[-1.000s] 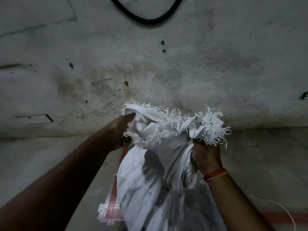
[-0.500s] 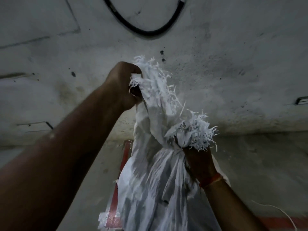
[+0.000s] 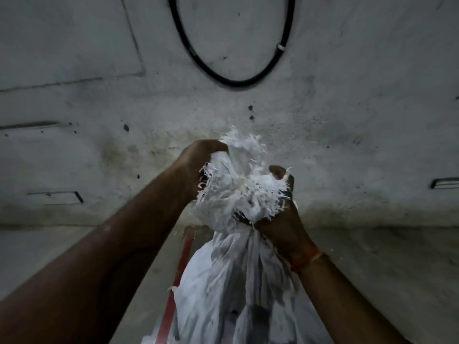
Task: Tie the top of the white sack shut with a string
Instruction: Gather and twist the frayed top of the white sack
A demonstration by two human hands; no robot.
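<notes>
white sack (image 3: 231, 281) stands on floor below wall cable (image 3: 231, 81). frayed top (image 3: 238, 184) is bunched: gripped by left hand (image 3: 198, 165), neck clamped by right hand (image 3: 280, 219). gathering step judged underway; string needed next (none seen).
</notes>
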